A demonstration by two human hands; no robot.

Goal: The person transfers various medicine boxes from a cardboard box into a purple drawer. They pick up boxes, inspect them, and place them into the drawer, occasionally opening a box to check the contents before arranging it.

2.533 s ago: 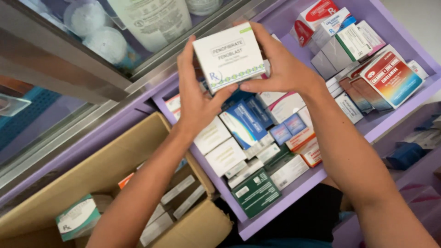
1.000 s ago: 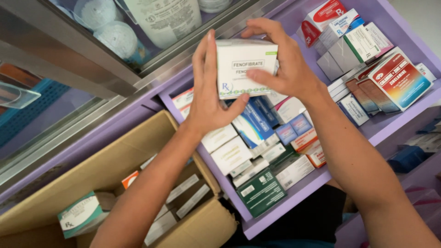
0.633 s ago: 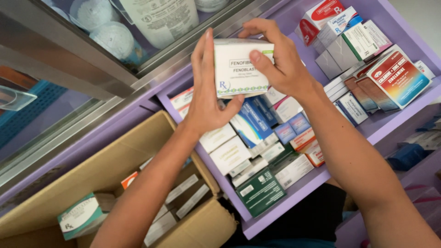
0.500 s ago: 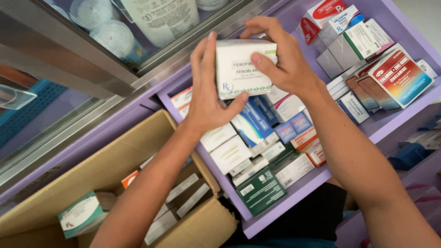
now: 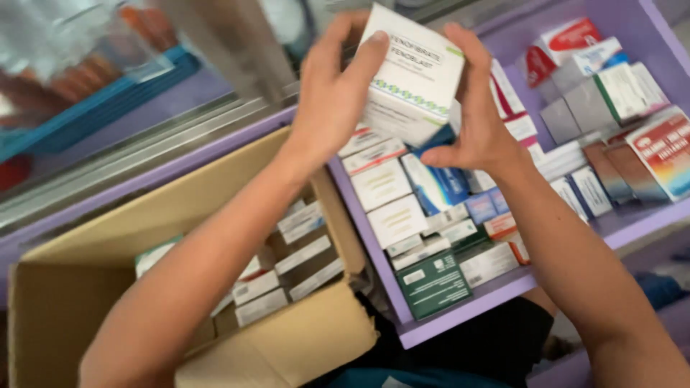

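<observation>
Both hands grip one white box [image 5: 413, 75], tilted, above the purple shelf [image 5: 503, 287]. Left hand [image 5: 330, 100] — fingers closed on the box's left edge; right hand [image 5: 478, 122] — fingers clamped on its right side. Beneath lie packed medicine boxes [image 5: 392, 205], a green box [image 5: 433, 285] at the front. A cardboard carton [image 5: 93, 302] stands left, apparently holding more boxes — the view is blurred.
</observation>
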